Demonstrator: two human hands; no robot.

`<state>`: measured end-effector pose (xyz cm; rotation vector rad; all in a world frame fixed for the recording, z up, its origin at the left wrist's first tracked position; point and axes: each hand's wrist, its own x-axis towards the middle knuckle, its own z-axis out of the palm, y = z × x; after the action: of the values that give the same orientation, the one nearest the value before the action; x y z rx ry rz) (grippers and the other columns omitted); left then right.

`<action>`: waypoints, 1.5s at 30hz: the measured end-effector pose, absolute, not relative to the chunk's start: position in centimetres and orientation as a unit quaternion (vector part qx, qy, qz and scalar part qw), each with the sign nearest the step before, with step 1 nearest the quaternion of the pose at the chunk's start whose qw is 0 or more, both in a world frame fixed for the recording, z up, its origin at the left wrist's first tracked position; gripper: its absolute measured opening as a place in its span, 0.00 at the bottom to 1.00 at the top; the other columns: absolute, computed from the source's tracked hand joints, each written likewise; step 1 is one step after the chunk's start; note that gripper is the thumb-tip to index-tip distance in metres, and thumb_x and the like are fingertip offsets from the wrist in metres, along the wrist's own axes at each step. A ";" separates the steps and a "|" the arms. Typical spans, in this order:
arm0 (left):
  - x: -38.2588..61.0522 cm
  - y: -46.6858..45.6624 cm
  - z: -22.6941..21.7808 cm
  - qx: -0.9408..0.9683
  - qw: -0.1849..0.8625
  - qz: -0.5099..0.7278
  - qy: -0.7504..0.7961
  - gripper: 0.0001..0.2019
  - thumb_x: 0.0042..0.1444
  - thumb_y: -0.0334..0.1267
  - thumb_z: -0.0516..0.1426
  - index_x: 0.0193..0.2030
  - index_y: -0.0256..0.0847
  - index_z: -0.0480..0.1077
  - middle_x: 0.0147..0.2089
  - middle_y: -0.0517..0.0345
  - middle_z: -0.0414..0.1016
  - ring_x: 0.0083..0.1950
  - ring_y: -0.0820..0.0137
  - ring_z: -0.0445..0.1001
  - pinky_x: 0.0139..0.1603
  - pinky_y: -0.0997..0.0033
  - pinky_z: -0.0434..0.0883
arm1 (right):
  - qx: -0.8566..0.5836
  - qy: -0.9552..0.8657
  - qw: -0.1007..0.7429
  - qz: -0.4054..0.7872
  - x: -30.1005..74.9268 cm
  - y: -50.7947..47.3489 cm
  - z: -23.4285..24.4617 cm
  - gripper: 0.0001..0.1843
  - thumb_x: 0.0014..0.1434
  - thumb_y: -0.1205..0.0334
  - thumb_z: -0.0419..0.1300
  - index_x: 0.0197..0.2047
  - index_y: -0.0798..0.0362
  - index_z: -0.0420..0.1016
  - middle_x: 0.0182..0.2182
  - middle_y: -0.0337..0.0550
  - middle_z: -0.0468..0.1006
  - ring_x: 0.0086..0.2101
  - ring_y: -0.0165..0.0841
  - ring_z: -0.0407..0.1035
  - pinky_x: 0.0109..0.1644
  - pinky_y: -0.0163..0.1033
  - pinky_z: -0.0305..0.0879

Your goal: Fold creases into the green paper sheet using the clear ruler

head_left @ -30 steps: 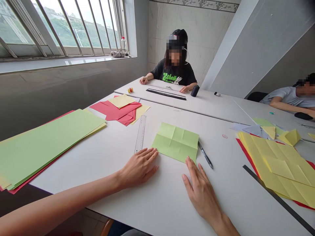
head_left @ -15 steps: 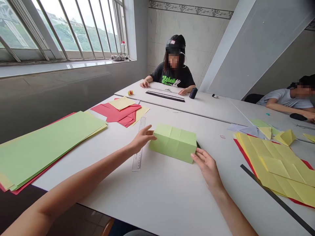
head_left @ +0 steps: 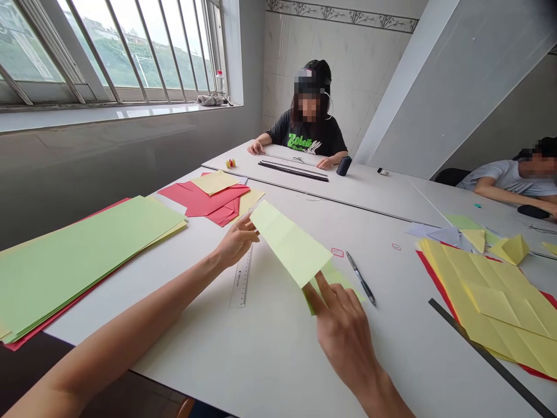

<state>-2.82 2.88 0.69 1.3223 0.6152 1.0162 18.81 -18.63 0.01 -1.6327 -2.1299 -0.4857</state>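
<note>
A folded sheet of light green paper (head_left: 289, 244) is tilted above the white table, its far left end higher than its near right end. My left hand (head_left: 237, 239) pinches that far left corner. At the near right end my right hand (head_left: 343, 316) grips the paper, with fingertips tucked under the edge and partly hidden. A lower flap of the same green shows beneath, close to the table. A clear ruler (head_left: 241, 281) lies below my left hand. To the right of the paper is a black pen (head_left: 361, 278).
Large green sheets (head_left: 100, 249) are stacked at left over red and yellow ones. Red paper (head_left: 204, 197) lies beyond the ruler. Creased yellow sheets (head_left: 500, 296) and a dark strip (head_left: 487, 354) are at right. One person (head_left: 307, 130) sits opposite, another (head_left: 513, 180) far right.
The green paper has been lifted and turned, its left end going up and away. My right hand has moved nearer and under its edge. The pen is now uncovered.
</note>
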 end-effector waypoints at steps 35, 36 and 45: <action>-5.7 2.2 1.5 0.923 0.303 0.173 0.161 0.20 0.58 0.30 0.59 0.56 0.51 0.78 0.55 0.53 0.80 0.57 0.55 0.74 0.56 0.57 0.72 | -0.633 -0.756 0.151 0.077 27.0 -21.4 -2.8 0.39 0.60 0.72 0.49 0.73 0.42 0.54 0.67 0.37 0.66 0.66 0.38 0.60 0.64 0.46 0.68; -5.7 2.3 1.4 0.925 0.301 0.170 0.161 0.20 0.59 0.30 0.59 0.56 0.51 0.78 0.55 0.53 0.79 0.58 0.55 0.74 0.56 0.57 0.71 | -0.635 -0.749 0.166 0.096 27.4 -21.6 -2.9 0.37 0.61 0.71 0.49 0.72 0.42 0.57 0.65 0.38 0.68 0.65 0.38 0.62 0.62 0.46 0.69; -6.2 3.0 1.7 0.912 0.334 0.172 0.164 0.12 0.64 0.40 0.60 0.51 0.49 0.81 0.49 0.48 0.82 0.53 0.57 0.77 0.55 0.59 0.71 | -0.647 -0.641 0.343 0.229 28.3 -21.4 -2.9 0.22 0.65 0.62 0.52 0.57 0.41 0.78 0.51 0.46 0.78 0.49 0.41 0.74 0.47 0.45 0.76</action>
<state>-6.15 3.02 1.66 2.3802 0.4269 0.4499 28.32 -21.37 -2.91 -1.6829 -1.6669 0.5942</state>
